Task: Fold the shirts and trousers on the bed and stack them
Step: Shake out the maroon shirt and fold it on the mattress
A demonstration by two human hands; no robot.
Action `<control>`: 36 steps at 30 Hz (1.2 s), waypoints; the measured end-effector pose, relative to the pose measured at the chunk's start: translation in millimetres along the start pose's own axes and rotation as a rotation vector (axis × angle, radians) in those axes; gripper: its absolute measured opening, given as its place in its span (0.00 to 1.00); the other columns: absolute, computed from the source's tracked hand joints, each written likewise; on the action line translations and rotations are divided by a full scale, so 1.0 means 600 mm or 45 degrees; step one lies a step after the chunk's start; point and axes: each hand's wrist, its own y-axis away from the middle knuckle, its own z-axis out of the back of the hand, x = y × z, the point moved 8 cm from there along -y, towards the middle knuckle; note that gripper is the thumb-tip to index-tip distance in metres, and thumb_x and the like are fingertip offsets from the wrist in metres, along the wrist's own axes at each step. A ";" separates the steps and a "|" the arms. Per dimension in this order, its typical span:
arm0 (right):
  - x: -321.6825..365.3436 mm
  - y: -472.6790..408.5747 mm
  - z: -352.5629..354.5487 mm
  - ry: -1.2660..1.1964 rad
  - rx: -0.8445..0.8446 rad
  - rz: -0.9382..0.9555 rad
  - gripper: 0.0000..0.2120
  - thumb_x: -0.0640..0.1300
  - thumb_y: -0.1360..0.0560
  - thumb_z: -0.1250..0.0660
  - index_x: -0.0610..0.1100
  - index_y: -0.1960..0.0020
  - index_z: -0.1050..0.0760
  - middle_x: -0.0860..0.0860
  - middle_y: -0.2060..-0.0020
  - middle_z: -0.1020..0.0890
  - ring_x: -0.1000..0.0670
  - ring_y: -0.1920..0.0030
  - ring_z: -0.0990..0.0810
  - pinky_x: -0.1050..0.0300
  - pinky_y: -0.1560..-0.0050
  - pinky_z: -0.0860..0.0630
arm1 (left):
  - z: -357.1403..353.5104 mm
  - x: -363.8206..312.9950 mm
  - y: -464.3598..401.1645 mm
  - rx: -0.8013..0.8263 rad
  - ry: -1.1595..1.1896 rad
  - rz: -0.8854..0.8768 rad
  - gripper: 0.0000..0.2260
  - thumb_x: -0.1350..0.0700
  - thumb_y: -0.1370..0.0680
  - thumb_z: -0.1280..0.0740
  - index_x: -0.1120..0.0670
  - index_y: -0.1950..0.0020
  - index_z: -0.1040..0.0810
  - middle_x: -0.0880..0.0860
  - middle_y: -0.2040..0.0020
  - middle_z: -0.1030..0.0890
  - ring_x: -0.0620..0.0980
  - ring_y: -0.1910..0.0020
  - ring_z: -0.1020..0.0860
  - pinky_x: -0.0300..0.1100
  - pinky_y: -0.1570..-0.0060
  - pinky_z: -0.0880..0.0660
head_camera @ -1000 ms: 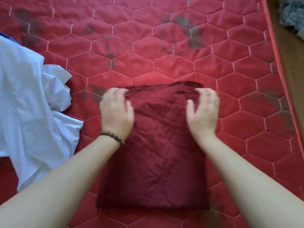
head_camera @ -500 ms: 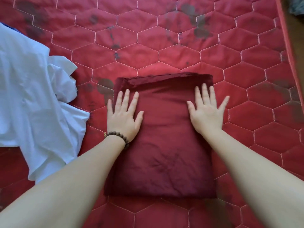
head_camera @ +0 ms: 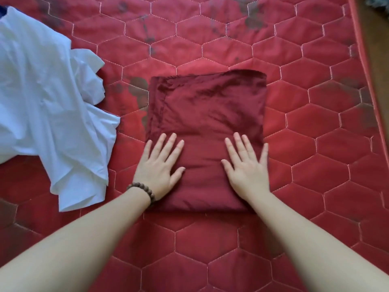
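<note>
A dark red garment (head_camera: 207, 114) lies folded into a flat rectangle in the middle of the red quilted bed cover (head_camera: 315, 123). My left hand (head_camera: 161, 165) presses flat on its near left part, fingers straight and spread; a bead bracelet is on that wrist. My right hand (head_camera: 246, 165) presses flat on the near right part, fingers spread too. A white shirt (head_camera: 46, 106) lies unfolded and crumpled to the left, apart from the red garment.
The bed cover's right edge (head_camera: 362, 51) runs along a brown floor strip at the far right. Dark stains mark the cover behind and left of the folded garment. A bit of blue cloth (head_camera: 3, 12) peeks out at the top left corner.
Both hands went from holding the garment's far edge to lying flat, then slid toward me down the folded garment, smoothing it. The white shirt has not moved.
</note>
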 end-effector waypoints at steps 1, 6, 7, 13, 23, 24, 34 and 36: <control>-0.015 0.011 0.003 0.016 -0.022 -0.077 0.29 0.60 0.19 0.53 0.51 0.22 0.48 0.50 0.22 0.48 0.49 0.22 0.51 0.33 0.27 0.59 | 0.002 0.016 0.011 -0.020 -0.016 0.025 0.30 0.39 0.22 0.50 0.50 0.22 0.44 0.54 0.22 0.44 0.54 0.22 0.47 0.57 0.26 0.50; 0.096 0.079 0.014 -0.104 -0.122 0.149 0.29 0.59 0.21 0.48 0.51 0.23 0.44 0.48 0.22 0.44 0.46 0.22 0.49 0.31 0.27 0.56 | -0.009 -0.010 0.069 -0.031 0.049 -0.162 0.31 0.38 0.22 0.48 0.49 0.21 0.47 0.55 0.21 0.48 0.55 0.22 0.51 0.59 0.26 0.47; 0.120 0.095 0.004 -0.102 -0.078 0.225 0.29 0.61 0.21 0.50 0.54 0.23 0.45 0.49 0.22 0.45 0.46 0.22 0.50 0.31 0.28 0.55 | -0.016 -0.018 0.078 -0.009 0.093 -0.158 0.31 0.39 0.22 0.49 0.48 0.21 0.47 0.55 0.21 0.48 0.55 0.22 0.52 0.59 0.26 0.47; 0.080 0.126 -0.033 -0.023 0.020 0.376 0.28 0.64 0.21 0.53 0.58 0.23 0.50 0.53 0.22 0.47 0.49 0.22 0.51 0.31 0.28 0.54 | -0.031 -0.076 0.122 0.020 0.255 0.097 0.30 0.39 0.22 0.48 0.47 0.22 0.46 0.54 0.21 0.48 0.55 0.22 0.51 0.56 0.25 0.51; -0.009 0.157 -0.016 0.093 0.219 0.770 0.28 0.62 0.21 0.51 0.58 0.22 0.48 0.52 0.22 0.48 0.47 0.22 0.50 0.33 0.27 0.51 | -0.023 -0.236 0.193 0.254 0.418 0.510 0.33 0.43 0.23 0.39 0.51 0.21 0.46 0.58 0.21 0.50 0.59 0.23 0.50 0.60 0.26 0.48; -0.005 0.157 -0.005 0.055 0.216 0.785 0.28 0.61 0.21 0.49 0.57 0.23 0.46 0.52 0.22 0.47 0.47 0.22 0.50 0.34 0.26 0.51 | -0.014 -0.238 0.190 0.271 0.370 0.497 0.33 0.42 0.23 0.40 0.52 0.21 0.45 0.58 0.21 0.49 0.60 0.23 0.50 0.61 0.27 0.48; -0.124 0.074 0.057 -0.464 0.074 -0.486 0.40 0.60 0.27 0.32 0.57 0.22 0.50 0.48 0.22 0.47 0.44 0.25 0.45 0.43 0.29 0.40 | 0.099 -0.223 -0.118 0.160 -0.034 -0.425 0.38 0.41 0.22 0.38 0.50 0.21 0.57 0.54 0.21 0.61 0.55 0.23 0.62 0.62 0.27 0.58; -0.125 0.068 0.048 -0.433 0.138 -0.584 0.44 0.60 0.29 0.30 0.57 0.22 0.52 0.49 0.25 0.41 0.45 0.28 0.41 0.44 0.34 0.36 | 0.101 -0.241 -0.170 0.235 -0.204 -0.581 0.45 0.40 0.25 0.33 0.49 0.22 0.61 0.53 0.21 0.63 0.55 0.23 0.64 0.63 0.29 0.59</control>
